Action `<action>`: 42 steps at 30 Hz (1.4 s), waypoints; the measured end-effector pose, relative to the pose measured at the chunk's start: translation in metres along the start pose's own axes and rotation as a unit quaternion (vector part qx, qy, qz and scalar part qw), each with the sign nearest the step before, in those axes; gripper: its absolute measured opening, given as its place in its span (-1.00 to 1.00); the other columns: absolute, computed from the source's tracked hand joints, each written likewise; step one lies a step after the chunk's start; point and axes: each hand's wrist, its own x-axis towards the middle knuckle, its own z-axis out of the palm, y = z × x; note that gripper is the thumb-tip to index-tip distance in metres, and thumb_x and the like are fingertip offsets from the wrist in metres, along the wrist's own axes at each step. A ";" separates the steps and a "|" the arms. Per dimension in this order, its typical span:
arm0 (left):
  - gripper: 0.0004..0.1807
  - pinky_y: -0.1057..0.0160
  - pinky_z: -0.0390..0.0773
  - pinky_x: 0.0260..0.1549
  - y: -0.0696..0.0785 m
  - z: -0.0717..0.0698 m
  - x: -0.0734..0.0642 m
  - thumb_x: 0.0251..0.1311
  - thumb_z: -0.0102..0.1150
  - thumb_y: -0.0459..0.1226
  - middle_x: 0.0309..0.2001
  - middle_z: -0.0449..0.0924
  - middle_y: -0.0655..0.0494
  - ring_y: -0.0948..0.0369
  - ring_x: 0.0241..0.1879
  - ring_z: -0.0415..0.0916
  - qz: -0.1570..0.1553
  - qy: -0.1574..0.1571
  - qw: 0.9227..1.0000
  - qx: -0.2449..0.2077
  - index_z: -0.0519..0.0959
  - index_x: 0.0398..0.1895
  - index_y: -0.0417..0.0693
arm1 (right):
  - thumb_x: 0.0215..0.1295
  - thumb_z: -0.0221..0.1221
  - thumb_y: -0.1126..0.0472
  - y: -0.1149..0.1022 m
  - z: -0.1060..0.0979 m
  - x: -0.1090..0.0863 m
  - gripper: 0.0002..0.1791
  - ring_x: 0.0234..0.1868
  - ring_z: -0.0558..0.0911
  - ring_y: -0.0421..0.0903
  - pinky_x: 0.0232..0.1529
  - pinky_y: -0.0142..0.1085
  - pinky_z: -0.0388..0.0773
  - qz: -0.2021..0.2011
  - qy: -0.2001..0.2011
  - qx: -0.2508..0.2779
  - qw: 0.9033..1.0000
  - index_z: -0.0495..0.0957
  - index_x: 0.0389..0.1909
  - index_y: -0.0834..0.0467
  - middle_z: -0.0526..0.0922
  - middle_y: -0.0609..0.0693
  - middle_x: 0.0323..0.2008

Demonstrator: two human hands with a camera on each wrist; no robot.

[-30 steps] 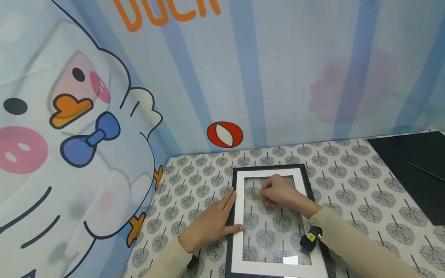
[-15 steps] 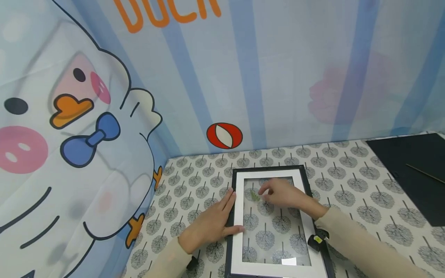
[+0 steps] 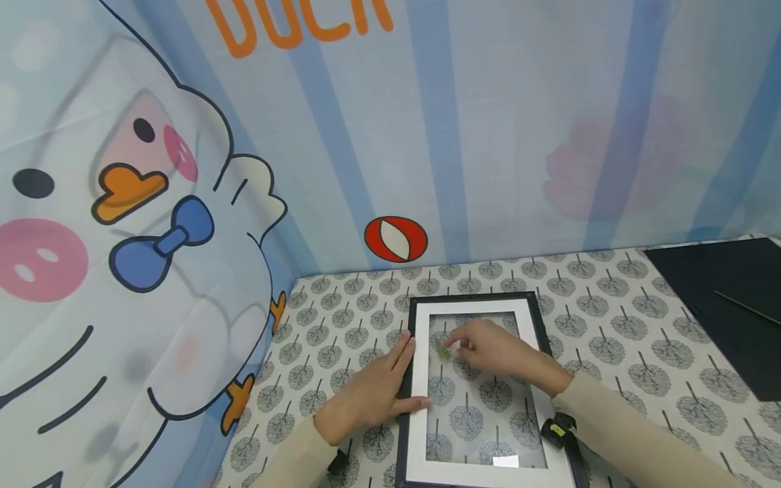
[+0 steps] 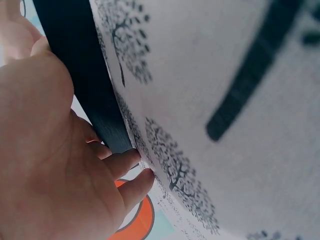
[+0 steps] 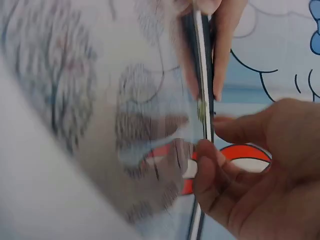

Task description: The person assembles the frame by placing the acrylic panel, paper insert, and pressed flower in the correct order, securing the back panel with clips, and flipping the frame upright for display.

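Observation:
A picture frame (image 3: pixel 478 471) with a black border, white mat and clear pane lies on the patterned cloth. My left hand (image 3: pixel 366 400) rests at its left side, fingers straight along the black border and thumb over the mat. In the left wrist view, fingertips (image 4: pixel 145 177) of this hand reach down to the cloth beside the border. A small green leaf sprig (image 3: pixel 443 350) lies on the pane's upper left. My right hand (image 3: pixel 494 349) is over the pane, its index fingertip right at the sprig and the thumb apart. The right wrist view shows the leaf sprig (image 5: pixel 201 111) close to the fingertips.
A black board (image 3: pixel 726 298) lies at the right, with a thin tan stick (image 3: pixel 747 306) on it. Behind the cloth (image 3: pixel 342 315) stands a backdrop (image 3: pixel 500 135) printed with a duck, a ball and stripes. A light reflection shows low on the pane.
My right hand has let go of the leaf sprig, drawn back a little, then come in again with the index finger at it. The left hand and picture frame have stayed put.

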 end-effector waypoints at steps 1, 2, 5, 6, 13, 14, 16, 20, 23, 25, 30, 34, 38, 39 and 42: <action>0.17 -0.07 0.36 0.55 0.000 0.000 0.000 0.38 -0.04 0.44 0.76 -0.33 -0.02 -0.10 0.62 0.19 0.000 0.000 1.000 0.001 -0.21 0.75 -0.05 | 0.34 0.17 0.48 0.000 -0.001 -0.001 -0.60 -0.48 0.47 -0.23 -0.45 -0.40 0.48 -0.013 -0.004 -0.023 1.000 0.77 0.10 0.14 0.73 0.05 -0.21; 0.17 -0.07 0.36 0.55 0.000 -0.001 0.000 0.38 -0.04 0.44 0.76 -0.33 -0.02 -0.10 0.63 0.19 -0.001 0.000 1.000 0.000 -0.21 0.75 -0.04 | 0.33 0.16 0.52 0.000 -0.003 -0.001 -0.55 -0.47 0.44 -0.23 -0.46 -0.42 0.45 -0.027 -0.010 -0.045 0.999 0.76 0.12 0.11 0.70 0.06 -0.20; 0.17 -0.07 0.34 0.57 0.000 -0.001 -0.001 0.38 -0.05 0.45 0.76 -0.35 0.01 -0.08 0.64 0.15 -0.003 -0.004 1.000 -0.006 -0.22 0.75 -0.01 | 0.32 0.11 0.56 -0.001 -0.005 -0.002 -0.45 -0.48 0.35 -0.22 -0.50 -0.44 0.36 -0.040 -0.031 -0.088 0.995 0.75 0.18 0.03 0.52 0.04 -0.26; 0.17 -0.07 0.34 0.57 0.001 -0.002 -0.001 0.38 -0.05 0.45 0.76 -0.35 0.01 -0.08 0.64 0.15 -0.003 -0.004 1.000 -0.006 -0.22 0.75 -0.01 | 0.33 0.11 0.55 -0.001 -0.006 -0.002 -0.44 -0.49 0.34 -0.21 -0.52 -0.43 0.34 -0.038 -0.035 -0.093 0.994 0.75 0.19 0.01 0.49 0.03 -0.28; 0.16 -0.07 0.34 0.57 0.001 -0.002 -0.001 0.39 -0.04 0.43 0.76 -0.32 -0.03 -0.09 0.64 0.14 0.002 -0.001 1.000 -0.007 -0.21 0.75 -0.05 | 0.45 0.19 0.37 -0.005 -0.004 -0.005 -0.57 -0.48 0.42 -0.18 -0.50 -0.39 0.41 -0.010 -0.025 -0.115 0.993 0.72 0.23 -0.01 0.53 0.05 -0.24; 0.16 -0.06 0.33 0.57 0.001 -0.002 -0.001 0.39 -0.04 0.43 0.76 -0.33 -0.02 -0.08 0.65 0.14 0.002 -0.001 1.000 -0.007 -0.21 0.75 -0.04 | 0.45 0.19 0.37 -0.005 -0.004 -0.006 -0.57 -0.47 0.42 -0.18 -0.50 -0.38 0.41 -0.009 -0.026 -0.114 0.993 0.72 0.23 -0.01 0.53 0.05 -0.24; 0.17 -0.06 0.32 0.58 0.001 -0.002 -0.001 0.39 -0.03 0.43 0.76 -0.33 -0.01 -0.08 0.65 0.13 0.000 0.000 1.000 -0.006 -0.21 0.75 -0.04 | 0.45 0.20 0.36 -0.006 -0.004 -0.006 -0.58 -0.46 0.42 -0.18 -0.50 -0.39 0.41 -0.012 -0.027 -0.112 0.993 0.72 0.23 -0.01 0.53 0.04 -0.25; 0.17 -0.06 0.32 0.58 0.001 -0.003 -0.001 0.38 -0.02 0.43 0.76 -0.31 -0.05 -0.10 0.64 0.14 0.004 0.005 1.000 -0.001 -0.20 0.74 -0.07 | 0.44 0.23 0.34 -0.009 -0.002 -0.006 -0.62 -0.45 0.41 -0.20 -0.49 -0.40 0.41 -0.017 -0.026 -0.110 0.993 0.74 0.20 0.02 0.51 0.01 -0.27; 0.17 -0.07 0.30 0.59 0.001 -0.003 -0.002 0.38 -0.01 0.42 0.76 -0.31 -0.05 -0.10 0.65 0.13 0.006 0.005 1.000 -0.003 -0.20 0.74 -0.08 | 0.45 0.24 0.31 -0.012 0.003 -0.007 -0.63 -0.44 0.44 -0.19 -0.47 -0.38 0.45 -0.015 -0.025 -0.113 0.993 0.73 0.21 0.06 0.53 0.03 -0.24; 0.17 -0.06 0.30 0.59 0.002 -0.004 -0.002 0.38 -0.01 0.42 0.76 -0.32 -0.04 -0.09 0.66 0.11 0.004 0.004 1.000 -0.006 -0.20 0.74 -0.07 | 0.46 0.23 0.29 -0.015 0.006 -0.007 -0.63 -0.44 0.45 -0.18 -0.46 -0.35 0.46 -0.012 -0.026 -0.116 0.993 0.72 0.23 0.09 0.54 0.06 -0.22; 0.17 -0.05 0.29 0.60 0.002 -0.004 -0.003 0.39 -0.01 0.42 0.76 -0.34 -0.01 -0.06 0.67 0.09 -0.001 0.003 1.000 -0.009 -0.21 0.75 -0.05 | 0.46 0.21 0.26 -0.022 0.012 -0.008 -0.63 -0.45 0.45 -0.14 -0.48 -0.29 0.45 -0.002 -0.014 -0.126 0.992 0.71 0.23 0.14 0.57 0.10 -0.23; 0.16 -0.05 0.30 0.59 0.002 -0.004 -0.003 0.39 -0.01 0.42 0.76 -0.34 -0.01 -0.07 0.66 0.10 -0.002 -0.001 1.000 -0.009 -0.21 0.75 -0.04 | 0.44 0.22 0.27 -0.026 0.015 -0.008 -0.66 -0.50 0.46 -0.12 -0.53 -0.29 0.44 -0.006 0.001 -0.127 0.992 0.73 0.16 0.22 0.59 0.14 -0.26; 0.16 -0.06 0.31 0.58 0.002 -0.003 -0.002 0.39 -0.01 0.42 0.76 -0.34 -0.02 -0.08 0.65 0.12 -0.001 -0.003 1.000 -0.007 -0.21 0.75 -0.04 | 0.42 0.23 0.28 -0.027 0.016 -0.006 -0.74 -0.49 0.47 -0.13 -0.51 -0.30 0.46 -0.022 -0.005 -0.109 0.994 0.77 0.00 0.29 0.62 0.16 -0.27; 0.16 -0.06 0.32 0.58 0.002 -0.003 -0.002 0.39 -0.01 0.42 0.76 -0.33 -0.02 -0.09 0.65 0.13 -0.001 -0.002 1.000 -0.005 -0.21 0.75 -0.04 | 0.43 0.22 0.28 -0.026 0.015 -0.005 -0.77 -0.47 0.47 -0.14 -0.49 -0.30 0.46 -0.024 -0.009 -0.102 0.994 0.78 -0.04 0.27 0.63 0.15 -0.26; 0.16 -0.07 0.35 0.56 0.001 -0.002 -0.002 0.39 -0.02 0.42 0.76 -0.33 -0.03 -0.09 0.63 0.16 0.000 -0.004 1.000 -0.004 -0.21 0.75 -0.05 | 0.43 0.22 0.28 -0.022 0.010 -0.005 -0.76 -0.38 0.50 -0.16 -0.39 -0.30 0.49 -0.035 -0.020 -0.084 0.996 0.79 -0.02 0.24 0.69 0.11 -0.21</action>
